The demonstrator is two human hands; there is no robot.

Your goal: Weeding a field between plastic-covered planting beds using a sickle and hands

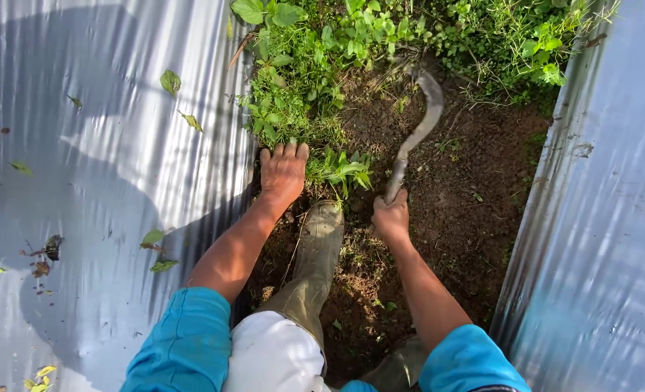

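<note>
Turquoise sleeves frame the near edge of the view, and a mud-caked olive rubber boot (pixel 315 261) stands planted between the forearms on dark bare soil (pixel 467 189). Just beyond the boot toe, the right hand (pixel 391 216) is clenched shut around the wooden handle of a curved, rusty steel sickle (pixel 418 131); its blade sweeps up and away from that grip, its hooked tip reaching the stems at the far edge of the cleared earth. Left of that grip and slightly farther out, the left hand (pixel 283 171) presses palm-down on a clump of low green weeds (pixel 301 101), fingers spread; whether any stems are pinched beneath it I cannot tell. A small leafy tuft (pixel 344 168) sits between the two hands, just beside the handle.

To cut well here, I judge the left hand should gather and bend the weeds away from the blade, staying clear of its arc, while the sickle draws low along the soil toward the boot's outer side. Shiny silver plastic mulch sheeting (pixel 105 145) flanks both sides; the tip should stay off it.
</note>
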